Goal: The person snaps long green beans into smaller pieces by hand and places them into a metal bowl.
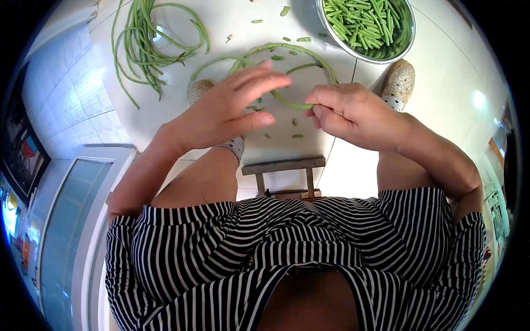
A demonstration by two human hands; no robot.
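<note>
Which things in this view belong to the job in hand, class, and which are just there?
Part of the job:
long bean in the right hand
bundle of long beans
metal bowl
snapped bean pieces inside it
bean scraps, apparently trimmings

Just there:
perforated clogs, worn
wooden stool, seemingly

Place: looked like a home, exact room unclear | Surfaces: glossy white tiled floor [441, 63] showed thin dark seams | Left: white-framed bluish glass panel [74, 207] stood | Domestic signs: low wooden stool [284, 164], speckled perforated clogs [398, 83] were visible
</note>
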